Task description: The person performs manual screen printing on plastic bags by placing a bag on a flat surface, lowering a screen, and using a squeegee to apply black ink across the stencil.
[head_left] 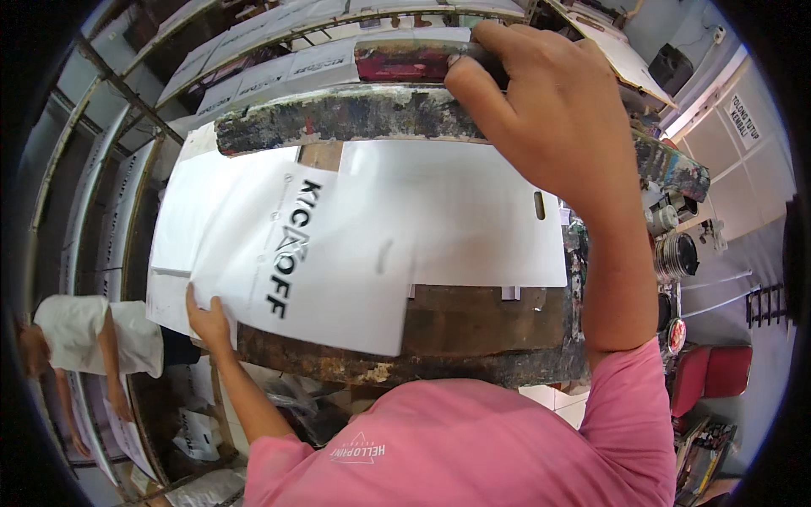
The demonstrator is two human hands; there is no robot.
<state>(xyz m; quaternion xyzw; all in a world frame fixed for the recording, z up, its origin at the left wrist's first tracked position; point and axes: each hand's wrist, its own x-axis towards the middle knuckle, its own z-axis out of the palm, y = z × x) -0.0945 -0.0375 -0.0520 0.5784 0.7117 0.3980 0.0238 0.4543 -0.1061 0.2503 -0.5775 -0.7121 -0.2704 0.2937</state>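
Note:
My left hand (209,324) pinches the near left edge of a white carrier bag (351,291) with black lettering. The bag is tilted and slightly blurred, its handle slot toward the right. Under and beyond it, a blank white bag (456,211) with a handle slot lies flat on the dark, stained printing table (481,325). At the far side, my right hand (545,110) is closed round the right end of a maroon-stained block that looks like a squeegee (404,62). Just on the near side of it runs the paint-crusted bar of a screen frame (338,122), above the table.
A stack of white bags (224,198) lies at the table's left. Racks (127,203) with printed bags line the left and far sides. Another person (106,338) bends at the left. Cans (676,256) and a red chair (714,372) are on the right.

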